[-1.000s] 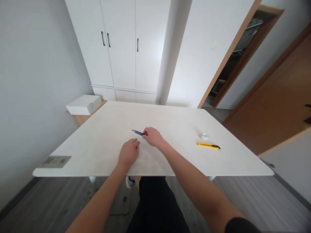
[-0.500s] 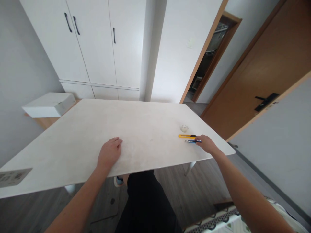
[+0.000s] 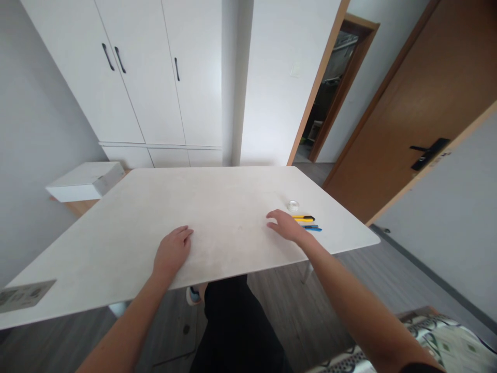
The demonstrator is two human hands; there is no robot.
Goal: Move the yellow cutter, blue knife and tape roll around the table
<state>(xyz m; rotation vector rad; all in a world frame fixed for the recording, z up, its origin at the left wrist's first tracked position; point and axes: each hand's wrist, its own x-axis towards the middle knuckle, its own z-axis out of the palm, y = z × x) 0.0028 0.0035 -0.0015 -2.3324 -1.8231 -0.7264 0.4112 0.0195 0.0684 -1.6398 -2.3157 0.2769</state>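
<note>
Two bare hands were over one white tabletop point(image 3: 217, 202). The left hand point(image 3: 173, 250) rested palm down near the near edge, left of its middle, its fingers close together; its underside was hidden, so I could not tell how far the grip was closed. The right hand point(image 3: 285, 225) was nearer the right edge, its thumb and fingers parted in a loose, fairly wide curve with nothing visible between them.

Three small things lay toward the right edge. One slim blue tool point(image 3: 313, 228) was the closest of them to the near right corner, its left end hidden by the right hand. One yellow cutter point(image 3: 305, 218) with a black end lay just beside it on the far side, roughly parallel and apart from it, also partly covered by the hand. One clear ring point(image 3: 293, 209) lay just past the cutter, on the side of the far right corner.

One printed grey label point(image 3: 28, 296) lay flat by the near left corner. Beyond the left edge, one white box point(image 3: 85, 181) sat on a wooden surface. Past the far edge stood white cabinets point(image 3: 194, 103) with three dark handles in view, and to the right was one brown door point(image 3: 423, 98) with one black handle point(image 3: 429, 154).
</note>
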